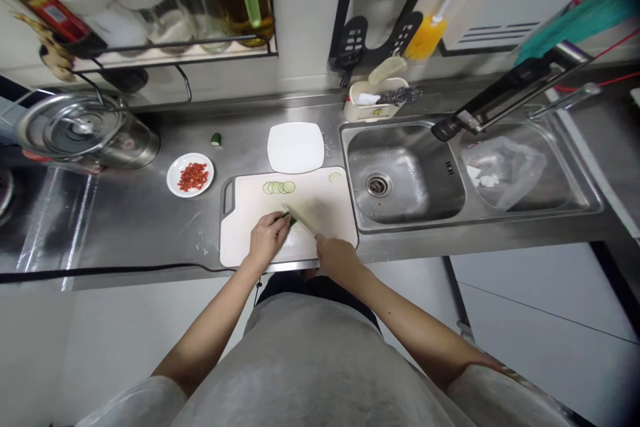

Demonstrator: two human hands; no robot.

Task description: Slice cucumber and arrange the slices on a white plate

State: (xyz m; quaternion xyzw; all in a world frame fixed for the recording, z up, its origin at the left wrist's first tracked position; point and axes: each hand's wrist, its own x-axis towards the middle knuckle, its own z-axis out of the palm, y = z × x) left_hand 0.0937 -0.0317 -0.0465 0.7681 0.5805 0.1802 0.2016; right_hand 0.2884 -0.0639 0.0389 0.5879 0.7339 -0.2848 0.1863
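Observation:
A white cutting board (245, 240) lies on the steel counter in front of me. My left hand (268, 237) is curled over a piece of cucumber (293, 219), of which only a green tip shows. My right hand (336, 255) grips the handle of a knife (303, 215); its blade lies across the board beside the cucumber. A row of cucumber slices (279, 187) sits at the board's far edge. One more slice (335, 177) lies at the far right corner.
A white square plate (295, 147) sits behind the board. A small dish of red pieces (191, 175) and a cucumber end (216, 139) lie to the left. A steel pot (83, 130) stands far left. A double sink (405, 177) with a black faucet (500, 97) is right.

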